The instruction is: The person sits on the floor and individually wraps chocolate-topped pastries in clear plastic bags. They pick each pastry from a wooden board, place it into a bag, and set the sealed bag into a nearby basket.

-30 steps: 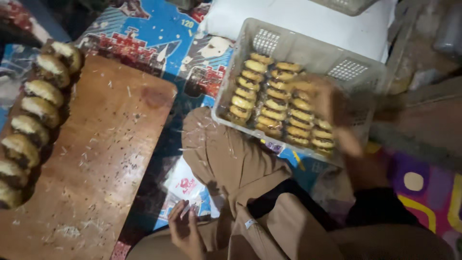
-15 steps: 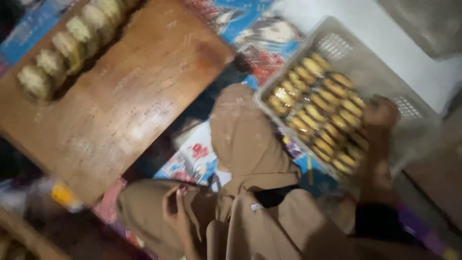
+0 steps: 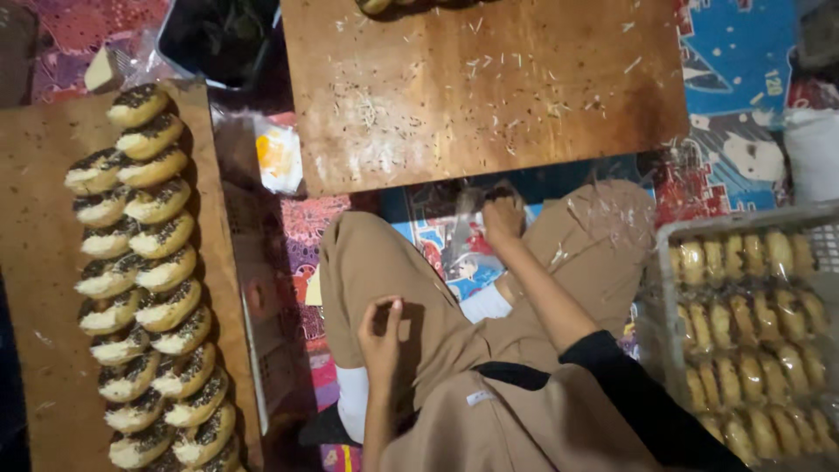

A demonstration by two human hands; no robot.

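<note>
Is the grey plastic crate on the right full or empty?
Full, as far as shown: the crate holds close rows of wrapped golden pastries across its visible floor; its right part is out of frame.

The person sat cross-legged in tan trousers (image 3: pixel 489 376) on a patterned mat (image 3: pixel 725 131). The right hand (image 3: pixel 502 218) reached forward and pinched a clear plastic bag (image 3: pixel 468 229) just below the near edge of a bare wooden board (image 3: pixel 481 96) dusted with crumbs. The left hand (image 3: pixel 382 332) rested on the left knee, fingers curled, holding nothing that could be made out. To the left, a second wooden board (image 3: pixel 35 288) carried two rows of topped doughnuts (image 3: pixel 144 280). At the right edge stood a grey plastic crate (image 3: pixel 664 236) filled with wrapped pastries (image 3: pixel 752 332) in rows.
</note>
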